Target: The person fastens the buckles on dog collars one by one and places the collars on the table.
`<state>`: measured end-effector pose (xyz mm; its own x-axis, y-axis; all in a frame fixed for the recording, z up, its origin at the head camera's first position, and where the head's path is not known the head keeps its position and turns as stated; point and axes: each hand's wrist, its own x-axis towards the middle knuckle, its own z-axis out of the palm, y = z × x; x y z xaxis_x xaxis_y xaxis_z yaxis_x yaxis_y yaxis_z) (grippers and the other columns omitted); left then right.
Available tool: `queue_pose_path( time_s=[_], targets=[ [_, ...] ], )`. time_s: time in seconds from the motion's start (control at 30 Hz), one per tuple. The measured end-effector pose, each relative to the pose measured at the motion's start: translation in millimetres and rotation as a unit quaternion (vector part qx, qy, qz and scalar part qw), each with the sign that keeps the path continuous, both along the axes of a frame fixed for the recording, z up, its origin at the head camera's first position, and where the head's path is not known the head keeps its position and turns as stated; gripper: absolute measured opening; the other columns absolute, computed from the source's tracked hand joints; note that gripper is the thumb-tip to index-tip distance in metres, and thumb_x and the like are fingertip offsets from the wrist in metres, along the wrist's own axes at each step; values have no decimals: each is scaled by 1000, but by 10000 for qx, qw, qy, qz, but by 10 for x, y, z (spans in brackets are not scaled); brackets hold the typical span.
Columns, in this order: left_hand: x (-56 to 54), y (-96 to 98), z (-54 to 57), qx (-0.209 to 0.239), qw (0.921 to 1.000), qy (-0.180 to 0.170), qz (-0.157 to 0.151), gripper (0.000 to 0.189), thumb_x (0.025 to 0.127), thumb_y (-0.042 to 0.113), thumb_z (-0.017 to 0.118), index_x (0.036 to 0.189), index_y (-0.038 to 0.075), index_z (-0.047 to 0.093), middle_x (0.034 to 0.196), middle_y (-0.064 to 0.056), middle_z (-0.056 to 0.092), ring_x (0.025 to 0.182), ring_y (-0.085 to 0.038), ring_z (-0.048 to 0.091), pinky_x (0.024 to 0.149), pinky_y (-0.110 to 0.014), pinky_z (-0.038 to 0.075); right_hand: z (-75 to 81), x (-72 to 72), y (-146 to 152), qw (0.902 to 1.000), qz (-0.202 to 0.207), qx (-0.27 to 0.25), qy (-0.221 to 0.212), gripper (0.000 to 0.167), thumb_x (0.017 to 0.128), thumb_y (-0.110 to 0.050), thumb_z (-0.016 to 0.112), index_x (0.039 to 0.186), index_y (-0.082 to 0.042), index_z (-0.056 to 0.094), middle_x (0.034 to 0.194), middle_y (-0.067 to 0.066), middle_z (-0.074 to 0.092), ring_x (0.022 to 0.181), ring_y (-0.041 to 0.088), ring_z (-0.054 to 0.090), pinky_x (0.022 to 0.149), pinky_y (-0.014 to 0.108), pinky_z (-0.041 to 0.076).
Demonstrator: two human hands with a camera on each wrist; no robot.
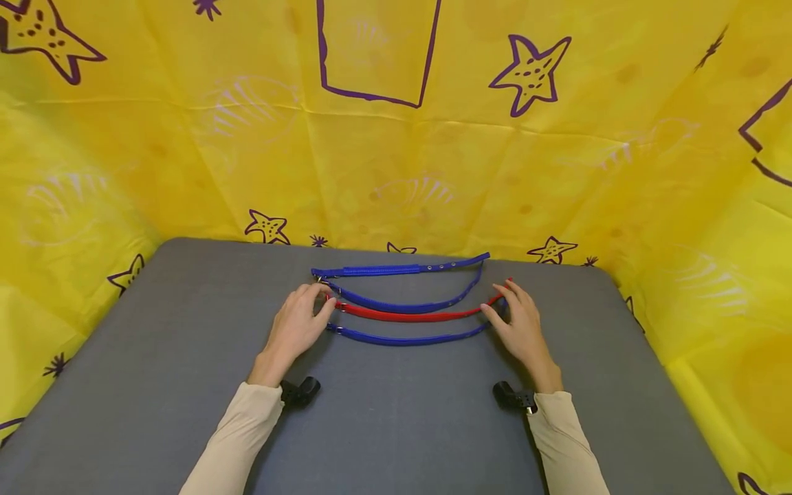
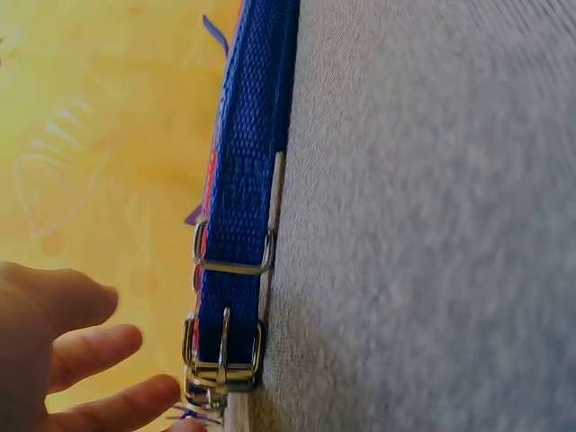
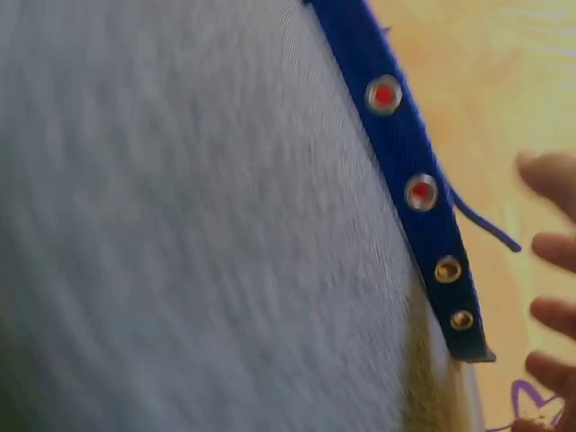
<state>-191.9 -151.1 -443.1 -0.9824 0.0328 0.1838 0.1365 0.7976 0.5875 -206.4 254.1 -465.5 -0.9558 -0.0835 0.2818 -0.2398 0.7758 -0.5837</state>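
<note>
A red collar [image 1: 402, 317] lies in a shallow curve between both hands. My left hand [image 1: 295, 324] is at its buckle end, thumb and fingers spread apart. At the other end my right hand [image 1: 518, 322] has its fingers parted around the narrow tip. Nearer me, a blue collar [image 1: 402, 340] curves alongside, its ends close under the hands. The left wrist view shows its metal buckle [image 2: 223, 360] near the left fingertips. In the right wrist view its eyelets [image 3: 420, 192] show red behind them, and the right fingers are spread beyond the strap.
Behind the red collar lies a second blue collar [image 1: 402, 306], and farther back a third blue collar [image 1: 383, 270]. All are on a grey table [image 1: 396, 412]. A yellow patterned cloth [image 1: 396, 158] hangs along the back and sides.
</note>
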Motion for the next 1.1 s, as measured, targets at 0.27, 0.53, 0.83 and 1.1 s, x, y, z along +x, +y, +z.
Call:
queue_pose_path(
  time_s=[0.27, 0.53, 0.83, 1.1],
  targets=[
    [-25, -67, -14, -52, 9984, -442, -354, 20, 98, 28, 61, 107, 11, 65, 100, -9, 68, 91, -25, 62, 80, -46, 49, -70, 35, 89, 9992, -173, 106, -331, 50, 96, -28, 66, 137, -3, 54, 152, 24, 38, 138, 51, 32, 105, 71, 23],
    [-29, -167, 8, 126, 9919, -900, -889, 14, 96, 25, 64, 99, 12, 64, 91, -4, 67, 81, -16, 57, 75, -33, 45, -38, 74, 99, 9987, -118, 63, -497, 50, 96, -32, 65, 135, -1, 55, 147, 26, 40, 134, 51, 37, 103, 72, 25],
    [-52, -250, 20, 264, 9848, -1134, -1285, 16, 93, 25, 69, 99, 10, 66, 91, -6, 64, 80, -16, 55, 73, -30, 43, 30, 86, 121, 9975, 174, -3, -681, 45, 96, -25, 66, 131, 1, 57, 140, 29, 44, 131, 51, 39, 105, 70, 27],
    [-74, -296, 8, 311, 9805, -1295, -1445, 20, 88, 17, 75, 103, 7, 68, 89, -7, 61, 77, -15, 52, 70, -28, 42, 65, 94, 235, 9953, 490, 49, -831, 41, 92, -19, 71, 126, 2, 60, 138, 29, 46, 130, 49, 41, 109, 64, 29]
  ],
)
